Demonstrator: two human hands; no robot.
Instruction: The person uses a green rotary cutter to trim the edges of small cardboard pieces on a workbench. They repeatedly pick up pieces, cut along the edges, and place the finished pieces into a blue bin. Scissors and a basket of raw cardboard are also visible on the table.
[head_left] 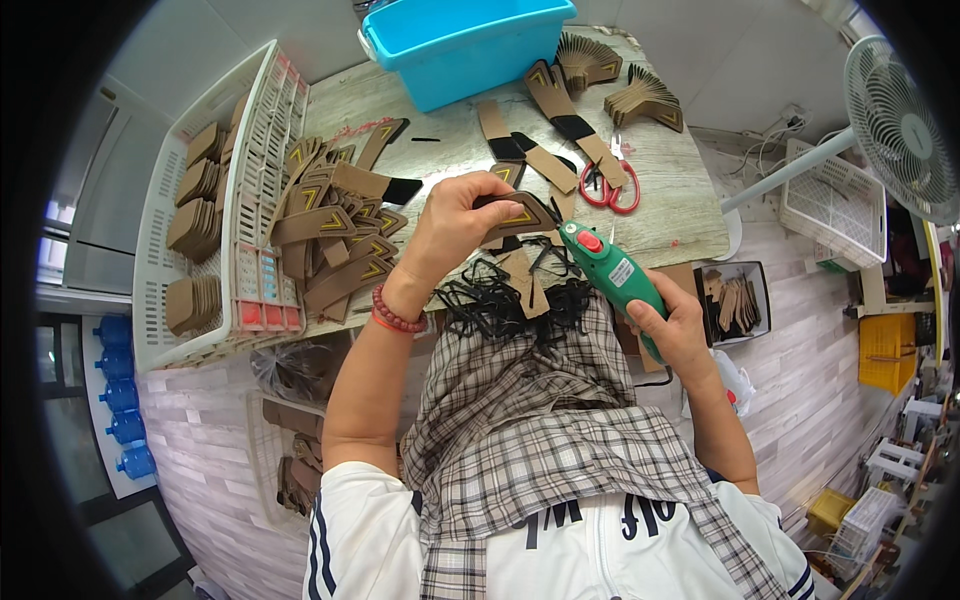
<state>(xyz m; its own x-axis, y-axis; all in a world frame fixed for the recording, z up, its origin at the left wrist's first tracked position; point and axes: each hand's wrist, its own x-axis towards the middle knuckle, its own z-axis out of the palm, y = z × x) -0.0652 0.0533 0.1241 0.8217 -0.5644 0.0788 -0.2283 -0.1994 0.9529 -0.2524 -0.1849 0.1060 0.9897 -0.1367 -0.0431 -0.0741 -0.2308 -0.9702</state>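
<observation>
Between the thumb and fingers of my left hand [450, 225] is a brown strap piece [524, 213] with a yellow chevron mark and a dark edge. My right hand [680, 325] is wrapped round a green handheld electric cutter [615, 268] with a red button. The cutter's dark tip is at the right end of the strap piece; whether they touch I cannot tell. Below both hands, a tangle of black trimmings [475, 308] lies over the plaid apron [520, 450] on my lap. Red-handled scissors [622, 200] rest on the table beyond the cutter.
A heap of brown strap pieces [335, 225] covers the table's left side, beside a white crate [235, 240] holding stacked pieces. A blue tub [480, 60] stands at the back, with fanned stacks [645, 100] to its right. A fan [905, 130] stands off the table's right side.
</observation>
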